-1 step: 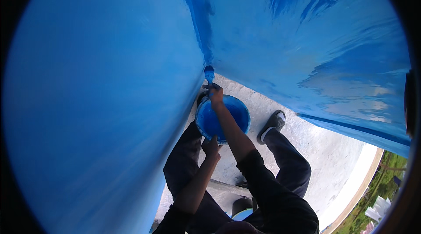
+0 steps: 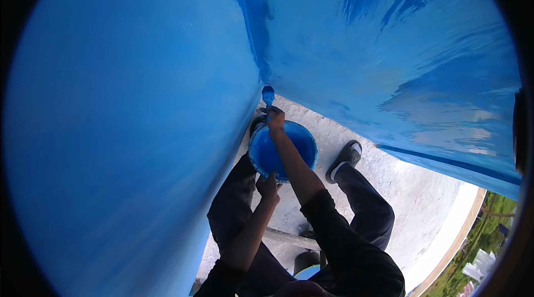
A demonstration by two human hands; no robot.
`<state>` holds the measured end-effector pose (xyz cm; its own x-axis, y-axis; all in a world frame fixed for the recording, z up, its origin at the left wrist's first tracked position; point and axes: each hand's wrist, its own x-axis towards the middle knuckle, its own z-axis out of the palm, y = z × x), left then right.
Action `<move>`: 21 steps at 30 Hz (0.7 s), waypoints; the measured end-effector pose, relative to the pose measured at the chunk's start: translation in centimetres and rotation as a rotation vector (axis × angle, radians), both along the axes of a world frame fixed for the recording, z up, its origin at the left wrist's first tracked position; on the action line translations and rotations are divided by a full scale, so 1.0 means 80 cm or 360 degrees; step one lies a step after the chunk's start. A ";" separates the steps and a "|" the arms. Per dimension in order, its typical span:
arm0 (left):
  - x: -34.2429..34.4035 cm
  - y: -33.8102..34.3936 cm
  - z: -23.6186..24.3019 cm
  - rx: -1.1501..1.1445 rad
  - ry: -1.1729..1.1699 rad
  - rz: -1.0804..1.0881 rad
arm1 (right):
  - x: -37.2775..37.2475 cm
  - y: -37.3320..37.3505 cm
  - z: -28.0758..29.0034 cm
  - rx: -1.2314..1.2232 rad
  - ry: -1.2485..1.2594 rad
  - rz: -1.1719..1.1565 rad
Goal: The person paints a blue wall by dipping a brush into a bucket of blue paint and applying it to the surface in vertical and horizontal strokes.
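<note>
Likely painting wall corner [image 2: 262,66]: right fingers [image 2: 271,111] grip brush [image 2: 268,96] beyond bucket [image 2: 311,148], left fingers [image 2: 267,187] clasp its rim; next probably wants a steady stroke.

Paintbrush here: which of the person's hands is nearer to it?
The right. The right hand holds the paintbrush by its handle; the left hand is farther away, at the bucket's rim nearest the person.

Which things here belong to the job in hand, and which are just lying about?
Part of the job:
Paintbrush, in the right hand
Bucket with blue paint, held by the left hand
Blue walls meeting at the corner

Apparently just lying about:
Pale bar between the legs
White objects near the grass, too small to identify
</note>
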<state>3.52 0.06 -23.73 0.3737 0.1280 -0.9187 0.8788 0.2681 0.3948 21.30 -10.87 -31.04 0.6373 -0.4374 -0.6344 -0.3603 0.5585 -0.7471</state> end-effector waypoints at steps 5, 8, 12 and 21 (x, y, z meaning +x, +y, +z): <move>0.000 0.005 -0.013 0.0195 -0.0036 0.0117 | 0.009 0.020 0.136 -0.0119 -0.0397 -0.0071; 0.004 0.009 -0.022 0.0122 -0.0027 0.0081 | -0.013 0.034 0.230 -0.0273 -0.0641 -0.0019; 0.002 0.007 -0.024 0.0120 -0.0163 0.0012 | -0.025 0.046 0.240 -0.0457 -0.0826 -0.0098; 0.007 0.012 -0.034 0.0194 -0.0087 -0.0023 | -0.005 0.009 0.278 -0.0158 -0.0439 -0.0262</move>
